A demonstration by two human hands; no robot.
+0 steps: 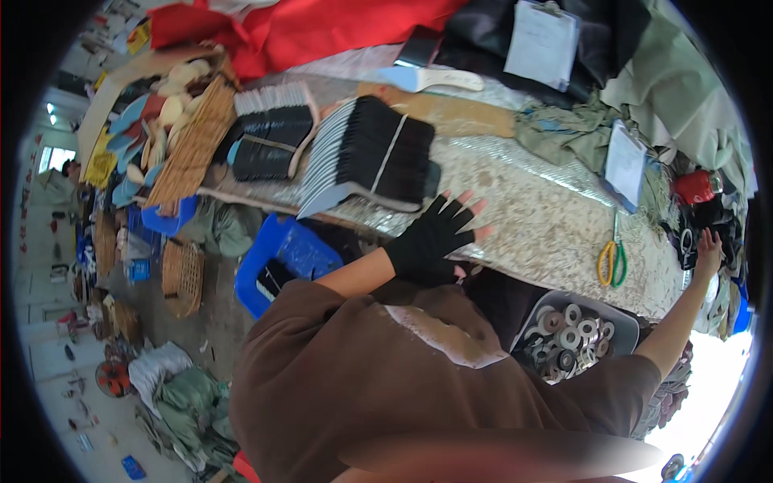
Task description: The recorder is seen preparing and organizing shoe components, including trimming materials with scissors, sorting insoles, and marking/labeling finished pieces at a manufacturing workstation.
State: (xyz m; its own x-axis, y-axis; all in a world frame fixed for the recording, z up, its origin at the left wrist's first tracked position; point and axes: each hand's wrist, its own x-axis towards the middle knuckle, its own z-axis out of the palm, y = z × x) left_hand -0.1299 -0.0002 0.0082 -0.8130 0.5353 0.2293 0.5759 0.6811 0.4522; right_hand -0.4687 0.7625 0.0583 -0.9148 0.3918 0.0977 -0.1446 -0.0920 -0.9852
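My left hand (pixel 439 229), in a black fingerless glove, lies palm down at the bench's front edge with its fingers spread and nothing in it. Just beyond its fingertips sits a string-tied stack of black curved sheets with pale blue edges (pixel 378 153). Out at the far right, my bare right hand (pixel 708 251) is stretched out with the fingers apart, by some dark items I cannot make out. Scissors (pixel 613 259) with one yellow and one green handle lie on the bench between the hands, nearer the right one.
The worn bench (pixel 515 193) also carries a second tied stack (pixel 272 133), clipboards (pixel 626 167), a red can (pixel 696 187), rumpled cloth (pixel 568 133) and red sheeting (pixel 322 32). A grey bin of tape rolls (pixel 626 324) and a blue plastic basin (pixel 248 270) stand below its front edge.
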